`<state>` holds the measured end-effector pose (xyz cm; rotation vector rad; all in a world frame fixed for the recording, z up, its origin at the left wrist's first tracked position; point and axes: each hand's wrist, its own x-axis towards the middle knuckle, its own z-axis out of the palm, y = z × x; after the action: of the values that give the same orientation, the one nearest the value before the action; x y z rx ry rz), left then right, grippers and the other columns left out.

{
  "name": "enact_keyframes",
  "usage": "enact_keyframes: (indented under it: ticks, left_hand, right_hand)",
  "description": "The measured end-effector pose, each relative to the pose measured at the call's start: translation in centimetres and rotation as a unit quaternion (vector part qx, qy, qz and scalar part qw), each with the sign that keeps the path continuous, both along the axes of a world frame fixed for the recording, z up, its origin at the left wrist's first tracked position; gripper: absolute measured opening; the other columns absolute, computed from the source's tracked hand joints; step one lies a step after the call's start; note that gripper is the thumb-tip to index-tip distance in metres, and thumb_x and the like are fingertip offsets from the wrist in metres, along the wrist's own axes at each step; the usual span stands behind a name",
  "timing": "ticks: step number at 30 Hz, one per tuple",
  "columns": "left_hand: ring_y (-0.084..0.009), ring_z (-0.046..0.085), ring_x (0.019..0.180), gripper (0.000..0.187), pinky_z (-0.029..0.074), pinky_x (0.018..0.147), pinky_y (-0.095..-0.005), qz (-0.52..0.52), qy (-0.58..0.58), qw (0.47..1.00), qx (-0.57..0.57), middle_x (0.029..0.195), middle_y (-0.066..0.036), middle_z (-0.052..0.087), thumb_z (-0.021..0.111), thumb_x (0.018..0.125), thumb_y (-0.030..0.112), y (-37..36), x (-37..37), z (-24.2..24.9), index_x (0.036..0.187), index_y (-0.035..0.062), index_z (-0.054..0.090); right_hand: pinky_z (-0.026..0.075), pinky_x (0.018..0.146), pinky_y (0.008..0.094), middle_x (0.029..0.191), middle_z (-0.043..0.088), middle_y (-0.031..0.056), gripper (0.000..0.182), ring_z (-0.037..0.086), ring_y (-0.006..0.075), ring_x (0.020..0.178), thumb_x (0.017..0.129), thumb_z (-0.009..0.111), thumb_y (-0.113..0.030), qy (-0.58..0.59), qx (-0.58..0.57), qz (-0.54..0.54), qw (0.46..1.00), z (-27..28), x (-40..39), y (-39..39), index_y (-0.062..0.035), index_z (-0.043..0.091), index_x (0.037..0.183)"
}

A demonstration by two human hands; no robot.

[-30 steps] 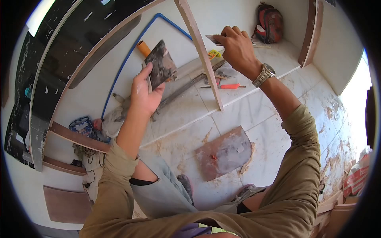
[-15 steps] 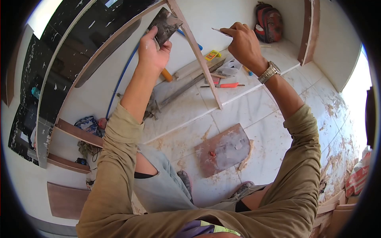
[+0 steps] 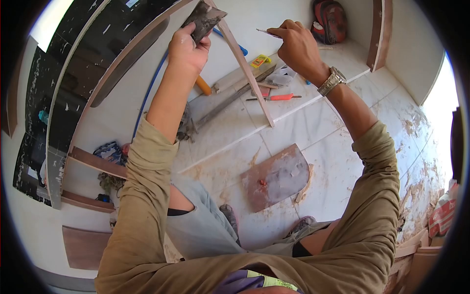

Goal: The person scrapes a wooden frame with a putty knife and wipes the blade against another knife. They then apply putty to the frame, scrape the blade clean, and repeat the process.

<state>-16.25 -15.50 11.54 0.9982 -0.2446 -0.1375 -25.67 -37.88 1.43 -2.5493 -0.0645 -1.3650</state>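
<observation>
My left hand (image 3: pixel 188 53) is closed on a dark flat plate (image 3: pixel 204 22) smeared with grey paste, thumb on its face. It is raised at the top of the view, beside a narrow wooden strip (image 3: pixel 240 59) of a cabinet frame. My right hand (image 3: pixel 302 53), to the right of that strip, is closed round a thin tool with a narrow light blade (image 3: pixel 266 33). The blade is seen nearly edge-on and points left toward the plate, apart from it. The fingers hide the rest of this tool, so its exact kind does not show.
A brown board (image 3: pixel 276 177) with whitish smears lies on the tiled floor before my feet. On the low ledge are a red-handled tool (image 3: pixel 281 97), a plastic bag (image 3: pixel 280 77) and a yellow packet (image 3: pixel 259 61). A backpack (image 3: pixel 330 22) rests at the back. Black panels (image 3: pixel 83 73) stand left.
Both hands have shifted slightly up and left, still holding the plate and the thin tool. The view has tilted a little. Nothing has been let go.
</observation>
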Motion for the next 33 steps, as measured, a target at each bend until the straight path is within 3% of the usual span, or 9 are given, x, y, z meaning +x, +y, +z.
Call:
enact_keyframes:
  ticks: [9, 11, 15, 20, 23, 26, 27, 31, 33]
  left_hand:
    - [-0.0217, 0.061, 0.083, 0.015, 0.043, 0.051, -0.0245, 0.012, 0.111, 0.992, 0.057, 0.101, -0.013, 0.065, 0.054, 0.099, 0.009, 1.8, 1.0, -8.9, 0.111, -0.0002, 0.055]
    - [-0.0189, 0.060, 0.081, 0.014, 0.042, 0.050, -0.0234, -0.002, 0.140, 0.989, 0.052, 0.101, -0.012, 0.065, 0.055, 0.099, 0.009, 3.0, -0.6, -10.1, 0.109, 0.0001, 0.056]
    - [-0.0133, 0.058, 0.072, 0.012, 0.039, 0.045, -0.0216, -0.089, 0.196, 0.976, 0.023, 0.092, -0.007, 0.065, 0.056, 0.100, 0.012, 5.8, -3.6, -10.3, 0.106, 0.0018, 0.059]
    - [-0.0115, 0.057, 0.064, 0.013, 0.039, 0.042, -0.0201, -0.248, 0.220, 0.940, -0.078, 0.084, -0.006, 0.066, 0.056, 0.102, 0.014, 6.1, -7.7, -8.6, 0.104, 0.0030, 0.061]
    - [-0.0113, 0.059, 0.066, 0.015, 0.040, 0.042, -0.0198, -0.141, 0.214, 0.963, -0.081, 0.089, -0.007, 0.068, 0.054, 0.103, 0.014, 6.6, -7.5, -7.9, 0.106, 0.0012, 0.061]
    - [-0.0124, 0.061, 0.068, 0.016, 0.041, 0.042, -0.0212, -0.241, 0.111, 0.949, -0.169, 0.092, -0.008, 0.068, 0.053, 0.103, 0.014, 8.7, -2.7, -6.5, 0.109, 0.0009, 0.060]
    - [-0.0128, 0.061, 0.068, 0.015, 0.041, 0.043, -0.0217, -0.213, 0.100, 0.959, -0.157, 0.092, -0.008, 0.068, 0.054, 0.103, 0.014, 8.3, -1.6, -5.6, 0.109, 0.0009, 0.060]
    - [-0.0139, 0.061, 0.070, 0.013, 0.043, 0.047, -0.0232, -0.112, 0.068, 0.985, -0.113, 0.091, -0.007, 0.068, 0.055, 0.102, 0.012, 4.2, 0.7, -2.2, 0.108, 0.0021, 0.060]
    - [-0.0142, 0.060, 0.072, 0.011, 0.044, 0.049, -0.0235, -0.070, 0.057, 0.991, -0.095, 0.090, -0.007, 0.067, 0.057, 0.100, 0.011, 2.2, 1.3, -1.7, 0.107, 0.0034, 0.060]
  right_hand:
    - [0.050, 0.087, 0.0415, 0.100, 0.066, 0.0143, 0.055, 0.060, 0.0331, 0.098, 0.069, 0.056, 0.011, -0.008, 0.029, 0.010, 0.999, 0.1, -1.0, 0.0, -0.0079, 0.075, 0.117]
    - [0.050, 0.085, 0.0405, 0.101, 0.067, 0.0128, 0.049, 0.060, 0.0315, 0.096, 0.071, 0.060, 0.008, -0.042, 0.036, 0.030, 0.998, 0.1, -1.3, 0.0, -0.0093, 0.076, 0.114]
    - [0.050, 0.082, 0.0397, 0.100, 0.067, 0.0122, 0.050, 0.059, 0.0312, 0.092, 0.073, 0.058, 0.011, -0.121, 0.055, 0.120, 0.984, 1.4, -3.3, 2.7, -0.0098, 0.076, 0.115]
    - [0.047, 0.087, 0.0391, 0.110, 0.061, 0.0067, 0.063, 0.057, 0.0270, 0.098, 0.068, 0.064, 0.011, -0.083, -0.069, 0.229, 0.967, 0.8, -5.3, 7.0, -0.0106, 0.069, 0.127]
    - [0.047, 0.086, 0.0388, 0.106, 0.062, 0.0065, 0.061, 0.057, 0.0270, 0.096, 0.069, 0.064, 0.011, -0.049, -0.068, 0.231, 0.969, 0.6, -5.8, 6.9, -0.0105, 0.069, 0.126]
    - [0.047, 0.086, 0.0399, 0.103, 0.063, 0.0064, 0.056, 0.057, 0.0261, 0.095, 0.068, 0.063, 0.013, 0.023, -0.085, 0.207, 0.974, -0.7, -5.9, 5.8, -0.0091, 0.073, 0.119]
    - [0.047, 0.087, 0.0402, 0.102, 0.063, 0.0065, 0.055, 0.057, 0.0259, 0.094, 0.068, 0.063, 0.013, 0.039, -0.088, 0.195, 0.976, -1.7, -5.4, 5.4, -0.0091, 0.074, 0.117]
    - [0.050, 0.085, 0.0401, 0.102, 0.064, 0.0107, 0.058, 0.059, 0.0287, 0.095, 0.068, 0.055, 0.019, 0.029, 0.063, 0.191, 0.979, -2.1, -3.9, 4.8, -0.0069, 0.075, 0.115]
    - [0.051, 0.085, 0.0400, 0.102, 0.063, 0.0122, 0.059, 0.059, 0.0299, 0.096, 0.068, 0.053, 0.019, 0.025, 0.054, 0.181, 0.982, -1.6, -4.0, 4.9, -0.0063, 0.074, 0.117]
